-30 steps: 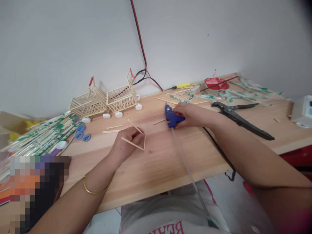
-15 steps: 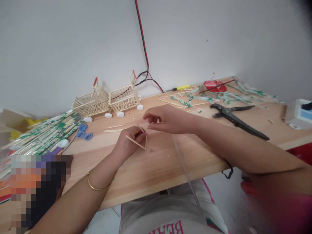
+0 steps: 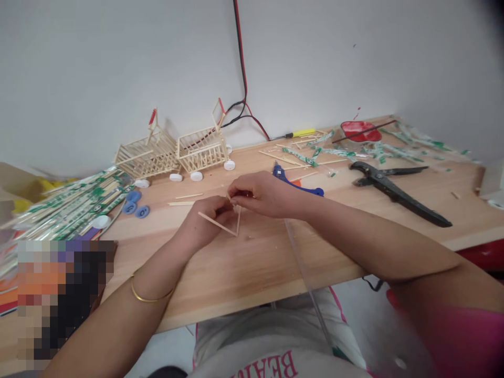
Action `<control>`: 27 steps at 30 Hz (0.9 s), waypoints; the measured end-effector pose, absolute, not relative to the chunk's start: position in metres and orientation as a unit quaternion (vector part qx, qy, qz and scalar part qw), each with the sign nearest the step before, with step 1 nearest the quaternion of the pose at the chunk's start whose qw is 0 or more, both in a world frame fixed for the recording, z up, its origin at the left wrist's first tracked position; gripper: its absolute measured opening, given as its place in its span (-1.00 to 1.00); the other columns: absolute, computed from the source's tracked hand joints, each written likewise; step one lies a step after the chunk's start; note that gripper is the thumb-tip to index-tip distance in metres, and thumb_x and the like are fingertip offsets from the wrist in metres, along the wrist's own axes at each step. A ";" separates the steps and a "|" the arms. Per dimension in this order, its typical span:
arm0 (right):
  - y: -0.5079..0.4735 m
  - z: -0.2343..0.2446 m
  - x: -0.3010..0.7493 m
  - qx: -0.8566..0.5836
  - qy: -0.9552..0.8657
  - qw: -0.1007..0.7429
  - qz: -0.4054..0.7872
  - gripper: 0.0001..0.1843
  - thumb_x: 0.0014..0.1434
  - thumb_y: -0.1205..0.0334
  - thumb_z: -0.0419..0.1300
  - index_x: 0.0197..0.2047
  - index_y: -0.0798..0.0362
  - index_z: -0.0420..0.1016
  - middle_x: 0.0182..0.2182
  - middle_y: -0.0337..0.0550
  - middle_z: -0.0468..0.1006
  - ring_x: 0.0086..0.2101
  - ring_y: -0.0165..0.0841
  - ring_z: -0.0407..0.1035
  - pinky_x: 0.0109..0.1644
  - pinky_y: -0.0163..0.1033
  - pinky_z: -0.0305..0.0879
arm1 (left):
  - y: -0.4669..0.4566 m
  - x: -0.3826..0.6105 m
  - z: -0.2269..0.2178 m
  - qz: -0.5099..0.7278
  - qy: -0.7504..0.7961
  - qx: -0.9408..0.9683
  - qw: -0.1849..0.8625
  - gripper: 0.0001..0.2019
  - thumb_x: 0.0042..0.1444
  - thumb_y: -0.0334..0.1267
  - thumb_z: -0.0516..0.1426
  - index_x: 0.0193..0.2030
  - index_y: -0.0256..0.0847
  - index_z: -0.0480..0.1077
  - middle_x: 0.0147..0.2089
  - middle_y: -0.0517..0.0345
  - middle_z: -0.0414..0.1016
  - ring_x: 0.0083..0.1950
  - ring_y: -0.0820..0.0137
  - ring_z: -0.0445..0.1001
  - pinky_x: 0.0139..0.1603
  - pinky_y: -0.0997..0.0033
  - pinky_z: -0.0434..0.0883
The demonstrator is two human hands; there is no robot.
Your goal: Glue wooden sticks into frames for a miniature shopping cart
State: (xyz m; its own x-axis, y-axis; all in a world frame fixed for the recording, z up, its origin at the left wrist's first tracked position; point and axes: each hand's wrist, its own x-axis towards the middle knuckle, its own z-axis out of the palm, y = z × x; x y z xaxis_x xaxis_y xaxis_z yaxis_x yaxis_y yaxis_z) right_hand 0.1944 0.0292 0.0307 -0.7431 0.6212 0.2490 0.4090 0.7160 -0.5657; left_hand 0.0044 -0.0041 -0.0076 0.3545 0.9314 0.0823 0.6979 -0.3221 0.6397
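Note:
My left hand [image 3: 205, 223] is closed on a small frame of thin wooden sticks [image 3: 224, 226], a triangle shape held just above the wooden table [image 3: 255, 262]. My right hand [image 3: 262, 193] pinches a short stick [image 3: 236, 198] at the frame's top corner, fingertips touching those of the left hand. A blue glue gun [image 3: 293, 181] lies on the table just behind my right wrist, with its clear glue stick [image 3: 305, 273] running toward me.
Two stick-built carts with white wheels [image 3: 179, 152] stand by the wall. Green-wrapped stick packs [image 3: 66, 207] and blue caps [image 3: 134, 203] lie left. Black shears [image 3: 397, 189], a red dish [image 3: 360, 130], torn wrappers and a yellow screwdriver [image 3: 299, 134] lie at right.
My right hand let go of the blue glue gun, moved left and now pinches a short stick against the frame in my left hand. The view shifted slightly.

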 end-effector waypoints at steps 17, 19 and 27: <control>0.030 0.025 0.205 -0.283 -0.903 0.234 0.222 -0.86 0.13 0.32 0.05 -0.35 0.10 0.43 -0.43 -0.21 0.48 -0.42 -0.44 0.26 -0.34 -0.36 0.06 | -0.023 0.001 0.017 0.030 0.576 0.775 0.258 -0.80 -0.18 -0.09 0.23 -0.49 -0.16 0.40 -0.56 0.20 0.41 -0.56 0.40 0.32 -0.60 0.46 0.09; 0.029 0.027 0.207 -0.283 -0.903 0.236 0.220 -0.87 0.11 0.34 0.06 -0.35 0.10 0.43 -0.44 -0.21 0.47 -0.42 -0.45 0.26 -0.33 -0.36 0.07 | -0.024 0.006 0.015 0.031 0.585 0.778 0.227 -0.84 -0.16 -0.13 0.22 -0.51 -0.16 0.40 -0.54 0.17 0.44 -0.56 0.39 0.33 -0.59 0.46 0.09; 0.024 0.030 0.211 -0.291 -0.901 0.228 0.227 -0.89 0.09 0.36 0.07 -0.37 0.11 0.42 -0.44 -0.20 0.48 -0.41 -0.44 0.27 -0.32 -0.35 0.07 | -0.026 0.011 0.014 0.030 0.577 0.803 0.148 -0.83 -0.05 -0.21 0.11 -0.59 -0.19 0.35 -0.54 0.13 0.42 -0.54 0.39 0.32 -0.53 0.44 0.07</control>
State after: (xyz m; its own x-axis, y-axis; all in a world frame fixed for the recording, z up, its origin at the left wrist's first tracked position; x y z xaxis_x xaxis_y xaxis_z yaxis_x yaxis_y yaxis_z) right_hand 0.2112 0.0237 0.0301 -0.7266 0.6274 0.2798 0.4204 0.7282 -0.5413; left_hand 0.0114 -0.0261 0.0145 0.3320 0.9352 -0.1232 0.9177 -0.2900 0.2717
